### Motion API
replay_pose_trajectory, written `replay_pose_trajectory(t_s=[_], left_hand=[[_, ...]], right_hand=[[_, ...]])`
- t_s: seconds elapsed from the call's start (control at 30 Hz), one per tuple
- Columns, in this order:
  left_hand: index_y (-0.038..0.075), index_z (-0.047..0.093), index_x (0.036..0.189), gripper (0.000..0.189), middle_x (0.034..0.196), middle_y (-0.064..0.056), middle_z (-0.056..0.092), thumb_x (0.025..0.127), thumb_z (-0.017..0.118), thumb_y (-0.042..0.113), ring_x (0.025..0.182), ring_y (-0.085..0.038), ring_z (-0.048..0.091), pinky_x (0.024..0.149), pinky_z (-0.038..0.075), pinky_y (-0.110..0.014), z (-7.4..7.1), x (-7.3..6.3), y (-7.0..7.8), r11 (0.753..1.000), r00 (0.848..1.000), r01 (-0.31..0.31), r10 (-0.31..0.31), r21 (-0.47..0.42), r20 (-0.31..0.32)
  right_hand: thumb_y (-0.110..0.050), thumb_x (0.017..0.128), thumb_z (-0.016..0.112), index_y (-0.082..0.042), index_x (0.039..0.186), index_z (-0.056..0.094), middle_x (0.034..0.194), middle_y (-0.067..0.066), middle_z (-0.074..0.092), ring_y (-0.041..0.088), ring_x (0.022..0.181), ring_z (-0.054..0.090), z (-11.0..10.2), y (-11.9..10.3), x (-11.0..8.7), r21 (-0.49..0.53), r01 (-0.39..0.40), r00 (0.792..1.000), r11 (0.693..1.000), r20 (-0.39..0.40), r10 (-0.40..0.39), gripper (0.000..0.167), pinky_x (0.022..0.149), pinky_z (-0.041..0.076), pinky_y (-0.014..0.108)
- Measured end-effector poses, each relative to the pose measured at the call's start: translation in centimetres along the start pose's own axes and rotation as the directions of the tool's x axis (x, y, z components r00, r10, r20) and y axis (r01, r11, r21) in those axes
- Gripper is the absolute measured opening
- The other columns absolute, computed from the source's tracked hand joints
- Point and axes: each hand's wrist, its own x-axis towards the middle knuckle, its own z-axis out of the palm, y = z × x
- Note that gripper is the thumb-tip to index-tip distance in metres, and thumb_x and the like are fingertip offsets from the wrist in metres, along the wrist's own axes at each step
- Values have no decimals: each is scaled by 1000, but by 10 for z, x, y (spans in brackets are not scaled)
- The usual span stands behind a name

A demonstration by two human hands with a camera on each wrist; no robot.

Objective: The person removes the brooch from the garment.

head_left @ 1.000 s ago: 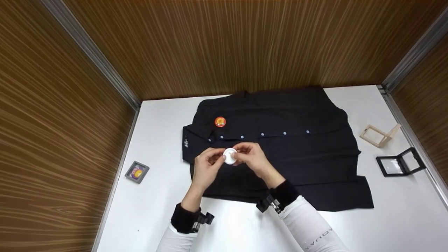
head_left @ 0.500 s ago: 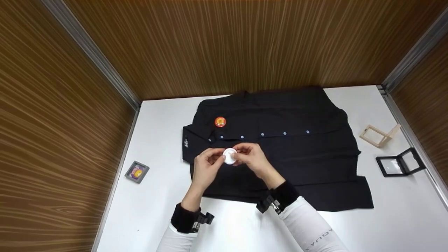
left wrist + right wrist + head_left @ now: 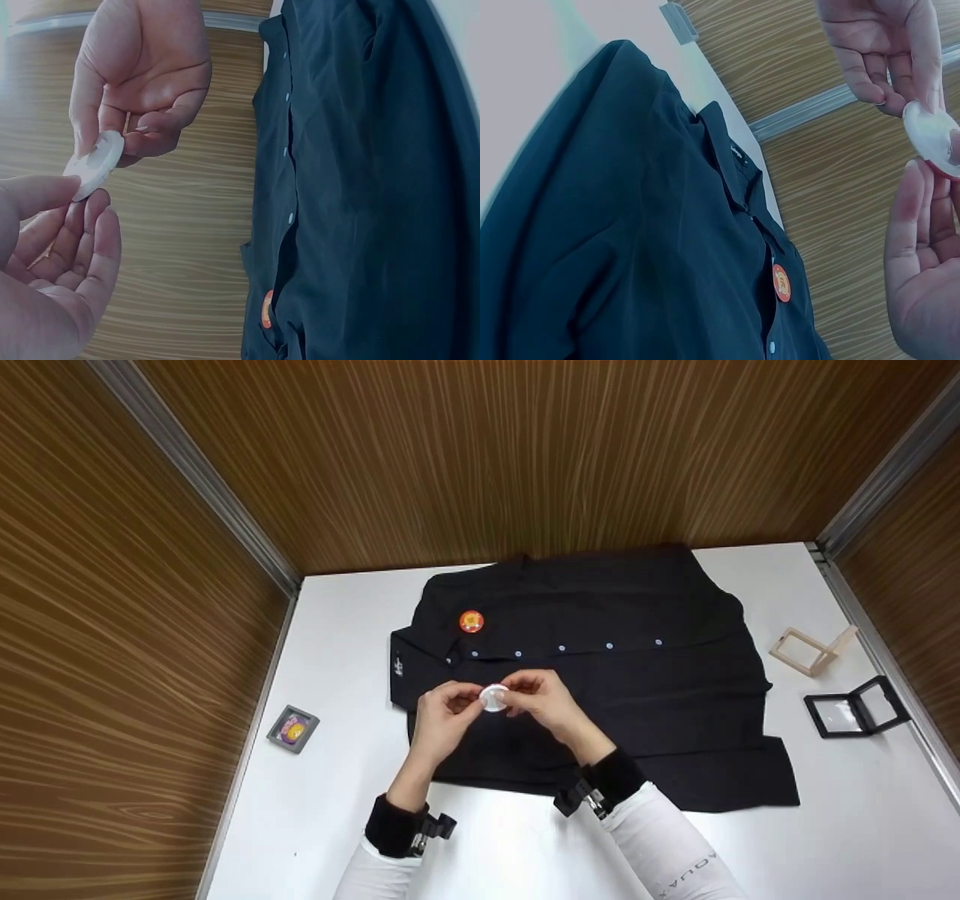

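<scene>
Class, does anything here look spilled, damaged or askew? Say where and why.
Nothing looks spilled. One oddity: a tiny dark speck on the white tabletop, lower left in the head view, stands out against the pale surface; what it is, I cannot tell. The black shirt also lies sideways, collar left.

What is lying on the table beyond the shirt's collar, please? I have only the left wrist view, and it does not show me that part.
Observer: A small grey frame, purple and yellow inside.
Operator: Thank you. And at the opposite end?
Observer: An open wooden frame and an open black frame are there.
Operator: Has the white disc any colour that I cannot see?
Observer: Yes, the right wrist view shows a thin red line along part of its rim.
</scene>
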Motion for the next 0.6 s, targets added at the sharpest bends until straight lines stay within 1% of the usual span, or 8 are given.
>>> replay_pose_trajectory(t_s=[0.07,0.13,0.2,0.3,0.4,0.53,0.6], left_hand=[[-2,80,96,9,89,-14,77,87,80,0,78,-19,75,70,60,-19,1,-1,-1,999,999,-32,32,23,-14],[-1,81,95,9,88,-12,76,87,80,-2,78,-21,75,71,61,-21,2,-1,0,994,995,-88,90,58,-33],[0,82,94,9,88,-11,76,85,81,-3,79,-21,75,71,62,-23,3,-2,-1,981,985,-160,166,113,-51],[2,84,93,11,86,-7,75,83,83,-4,79,-19,73,70,60,-23,5,-3,0,946,959,-259,275,196,-64],[4,84,92,12,88,-5,74,82,84,-4,80,-18,73,70,60,-24,8,-4,-1,909,933,-333,355,251,-49],[5,84,89,11,91,-5,74,82,84,-4,84,-19,72,73,60,-27,9,-5,-3,871,908,-398,419,289,-12],[5,84,88,10,93,-6,73,83,84,-4,88,-20,71,76,60,-28,10,-5,-4,858,901,-415,434,302,5]], right_hand=[[-3,97,68,4,97,74,82,-8,74,11,72,69,-1,1,0,19,-26,1000,999,-4,26,9,66,60,24],[-7,103,63,-4,95,74,83,-6,74,11,73,69,-3,2,1,50,-59,998,997,-3,59,15,68,62,25],[-11,107,58,-9,94,74,82,-3,73,10,73,70,-4,4,1,92,-100,995,991,5,100,21,70,63,26],[-13,107,57,-9,94,73,81,0,72,10,70,69,-6,4,1,156,-163,987,974,17,163,21,68,63,27],[-8,104,60,-9,95,72,79,1,70,9,65,68,-8,3,-1,223,-213,977,951,28,213,16,64,62,24],[-1,100,62,-7,98,72,80,1,71,8,62,67,-10,2,-2,284,-235,972,930,37,234,11,61,60,22],[2,99,63,-6,101,70,82,1,71,9,63,68,-11,1,-3,299,-235,971,925,38,234,11,62,61,22]])
